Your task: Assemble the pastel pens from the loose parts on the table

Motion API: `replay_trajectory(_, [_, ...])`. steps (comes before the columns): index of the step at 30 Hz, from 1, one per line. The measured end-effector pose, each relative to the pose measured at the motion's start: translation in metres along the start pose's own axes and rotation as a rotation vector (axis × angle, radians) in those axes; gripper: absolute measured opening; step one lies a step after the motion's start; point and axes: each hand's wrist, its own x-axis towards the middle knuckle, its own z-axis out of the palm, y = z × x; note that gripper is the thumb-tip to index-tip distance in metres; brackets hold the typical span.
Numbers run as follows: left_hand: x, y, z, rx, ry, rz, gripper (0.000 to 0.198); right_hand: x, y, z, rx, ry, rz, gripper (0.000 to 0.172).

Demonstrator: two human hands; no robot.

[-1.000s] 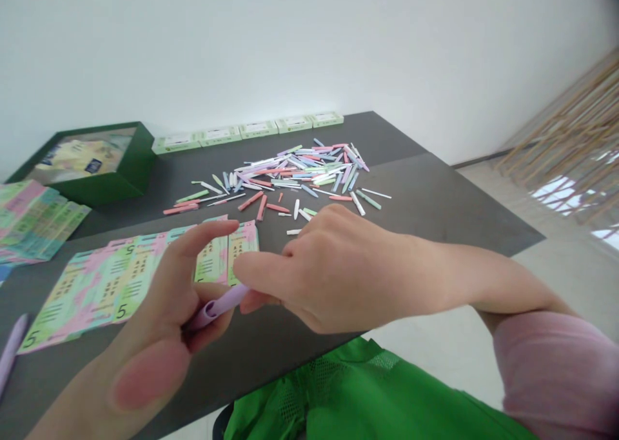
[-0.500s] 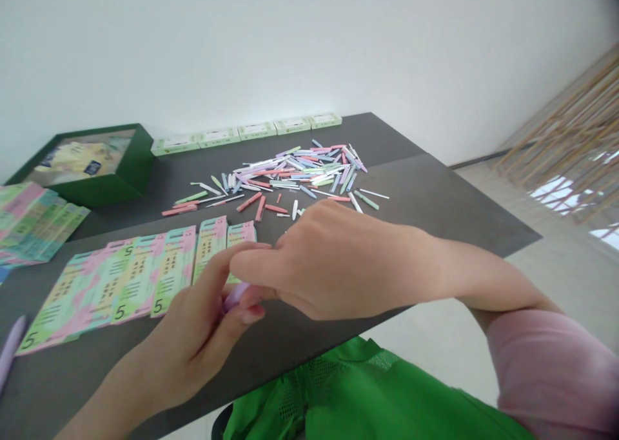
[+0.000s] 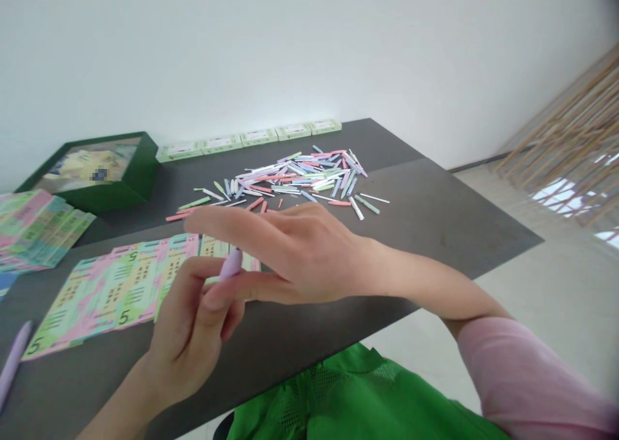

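A short stretch of a lavender pen shows between my hands, its upper end tilted up; the rest is hidden by fingers. My left hand is closed around the pen's lower part. My right hand reaches across from the right, its index finger stretched out above the pen and its thumb against or just beside the barrel. Its other fingers are mostly out of sight. Beneath both hands lies a row of pastel printed cards, partly covered by them. Another lavender pen lies at the table's left edge.
Loose pastel pens and pen parts are heaped on the dark table. Several pale green boxes line the wall. At the left stand a green open box with wrapped contents and a stack of printed packs.
My right index finger has lifted and straightened away from the pen, where it was pinching before. More of the pen shows now. My left hand has turned more upright.
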Motion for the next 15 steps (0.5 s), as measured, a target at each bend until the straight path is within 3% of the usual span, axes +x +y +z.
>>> replay_trajectory(3, [0.001,-0.002,-0.003,-0.086,0.034,0.015,0.028,-0.001,0.001,-0.003,0.137,0.116,0.003,0.048])
replay_trajectory(5, [0.004,-0.004,-0.004,-0.295,-0.069,-0.083,0.031,0.000,0.004,-0.007,0.345,0.121,0.036,0.040])
replay_trajectory(9, [0.008,-0.005,-0.003,-0.673,-0.300,-0.291,0.044,0.010,0.014,-0.009,0.744,-0.076,0.122,0.038])
replay_trajectory(15, [0.011,-0.003,-0.003,-1.039,-0.447,-0.301,0.045,0.029,0.030,0.003,1.183,-0.188,0.134,0.031])
